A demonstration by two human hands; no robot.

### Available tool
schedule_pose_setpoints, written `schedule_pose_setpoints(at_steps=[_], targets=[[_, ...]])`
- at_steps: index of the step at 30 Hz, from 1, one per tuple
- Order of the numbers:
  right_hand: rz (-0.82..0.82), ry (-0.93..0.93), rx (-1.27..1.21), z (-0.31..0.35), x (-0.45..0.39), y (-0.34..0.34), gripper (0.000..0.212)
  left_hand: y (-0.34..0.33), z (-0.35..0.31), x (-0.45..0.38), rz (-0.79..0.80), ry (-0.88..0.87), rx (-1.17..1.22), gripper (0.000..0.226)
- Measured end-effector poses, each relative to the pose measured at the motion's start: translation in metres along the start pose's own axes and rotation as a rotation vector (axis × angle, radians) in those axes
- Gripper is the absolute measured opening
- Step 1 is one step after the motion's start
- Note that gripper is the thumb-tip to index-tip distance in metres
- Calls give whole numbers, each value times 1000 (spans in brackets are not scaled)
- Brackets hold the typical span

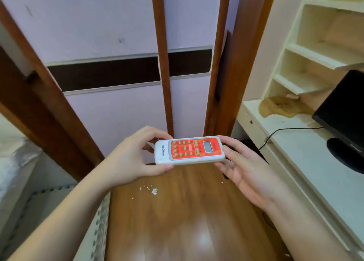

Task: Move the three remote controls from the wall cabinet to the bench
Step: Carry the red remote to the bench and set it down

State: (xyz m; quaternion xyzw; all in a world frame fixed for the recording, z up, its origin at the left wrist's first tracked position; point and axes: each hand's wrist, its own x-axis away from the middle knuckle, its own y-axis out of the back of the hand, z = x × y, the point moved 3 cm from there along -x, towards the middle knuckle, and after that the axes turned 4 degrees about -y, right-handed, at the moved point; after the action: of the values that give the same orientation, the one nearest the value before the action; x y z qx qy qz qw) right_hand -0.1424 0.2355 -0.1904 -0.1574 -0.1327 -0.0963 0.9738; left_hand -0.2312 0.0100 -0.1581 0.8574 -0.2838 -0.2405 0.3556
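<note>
Glossy wooden bench [177, 221]; both hands pinch flat white-orange remote [189, 150].

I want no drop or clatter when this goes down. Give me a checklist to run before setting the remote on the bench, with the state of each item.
1. Remote control held at both ends: ok, left hand grips one end, right hand supports the other.
2. Remote over the bench: ok.
3. Landing spot bare: not ok, white crumbs lie on the wood.
4. Remote face up and level: ok.
5. Other two remotes: cannot tell, not in view.
</note>
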Motion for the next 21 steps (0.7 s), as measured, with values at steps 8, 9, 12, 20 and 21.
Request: schedule_pose_setpoints(at_steps=[8,9,12,20,21], targets=[[295,-151,54,-15,-68,-33,39,8,25,35,-168,264,-142,56],[340,-177,54,-18,-74,-38,39,8,27,42,-192,299,-149,56],[454,-241,65,-26,-88,-54,41,5,29,63,-258,400,-171,58],[721,-401,136,-63,-87,-120,37,7,15,150,-443,646,-242,56],[760,-420,144,-69,-82,-131,38,8,12,163,-473,681,-247,56]])
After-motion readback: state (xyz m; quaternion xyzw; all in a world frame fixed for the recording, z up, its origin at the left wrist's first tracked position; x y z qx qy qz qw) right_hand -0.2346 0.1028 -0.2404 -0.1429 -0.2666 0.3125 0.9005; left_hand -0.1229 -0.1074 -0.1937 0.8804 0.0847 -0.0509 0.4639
